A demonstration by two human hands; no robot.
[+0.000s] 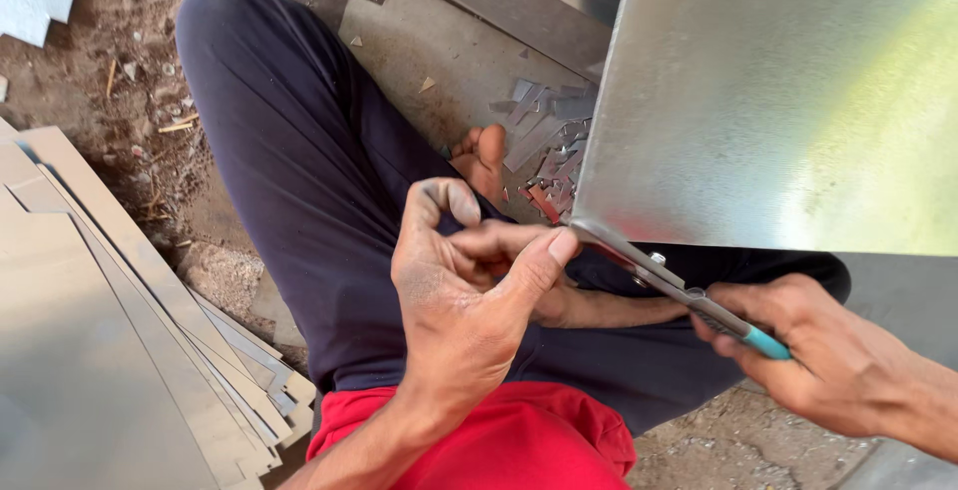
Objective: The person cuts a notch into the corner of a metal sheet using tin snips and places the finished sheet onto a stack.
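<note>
Snips point(667, 285) are biting into the lower corner of the metal sheet point(778, 101); my right hand point(818, 360) is squeezing their handles, my left hand point(469, 280) is pinching that corner.

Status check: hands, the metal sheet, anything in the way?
Left hand pinching metal sheet corner. Right hand gripping snips, blades at sheet's edge. Offcuts lie beyond, clear of cut.

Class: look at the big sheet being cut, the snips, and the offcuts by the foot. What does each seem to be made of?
Big sheet: thin metal, probably galvanised steel, with a dull mottled silver sheen.
Snips in the right hand: grey metal blades, with a teal grip that looks like plastic or rubber.
Offcuts: the same grey metal, in small flat strips.
</note>
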